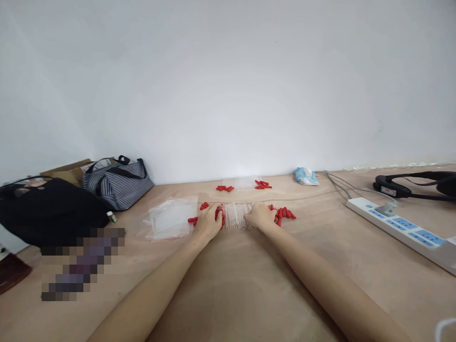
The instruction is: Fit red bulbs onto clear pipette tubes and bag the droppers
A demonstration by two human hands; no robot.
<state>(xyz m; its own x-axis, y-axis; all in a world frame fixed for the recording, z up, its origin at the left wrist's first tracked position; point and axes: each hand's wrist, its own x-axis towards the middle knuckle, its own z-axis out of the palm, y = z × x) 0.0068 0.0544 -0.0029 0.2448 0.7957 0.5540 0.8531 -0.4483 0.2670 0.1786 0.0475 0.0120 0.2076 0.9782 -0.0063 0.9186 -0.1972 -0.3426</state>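
Note:
A row of thin clear sticks (235,216) lies side by side on the wooden table between my hands. My left hand (208,222) rests over small red tapered pieces (193,221) left of the row, its thumb apart from the fingers. My right hand (261,216) is curled at the row's right end, thumb side against the sticks; what its fingers hold, if anything, is hidden. More red pieces (285,213) lie just right of that hand. Further back, another set of clear sticks (244,185) has red pieces (224,188) at its left and red pieces (262,184) at its right.
Clear plastic bags (171,218) lie stacked left of my hands. A striped bag (123,185), a black bag (53,211) and a small bottle (111,217) stand further left. On the right are a tissue pack (306,176), a power strip (402,228) and a black headset (392,186).

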